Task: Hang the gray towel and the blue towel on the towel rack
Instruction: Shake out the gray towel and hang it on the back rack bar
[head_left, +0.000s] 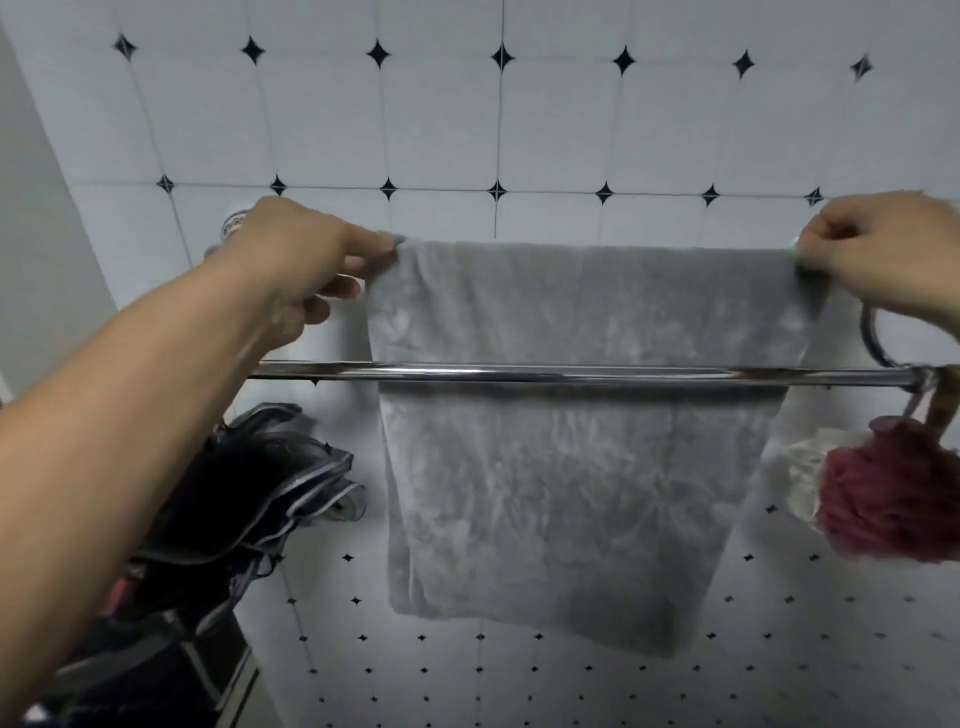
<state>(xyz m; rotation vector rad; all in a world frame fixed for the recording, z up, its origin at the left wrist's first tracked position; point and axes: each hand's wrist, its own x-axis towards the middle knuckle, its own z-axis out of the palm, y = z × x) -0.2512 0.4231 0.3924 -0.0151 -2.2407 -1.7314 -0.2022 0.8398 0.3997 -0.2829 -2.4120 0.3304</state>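
The gray towel (571, 467) hangs spread flat over the rear, upper bar of the chrome towel rack (519, 375), falling behind the front bar. My left hand (306, 265) pinches the towel's top left corner. My right hand (883, 254) pinches its top right corner. The rear bar itself is hidden under the towel. No blue towel is in view.
A dark sheer fabric with pale trim (249, 493) hangs at the lower left. A dark red bath puff (893, 499) and a white one (802, 467) dangle from the rack's right end. The white tiled wall (519, 130) with black diamonds is behind.
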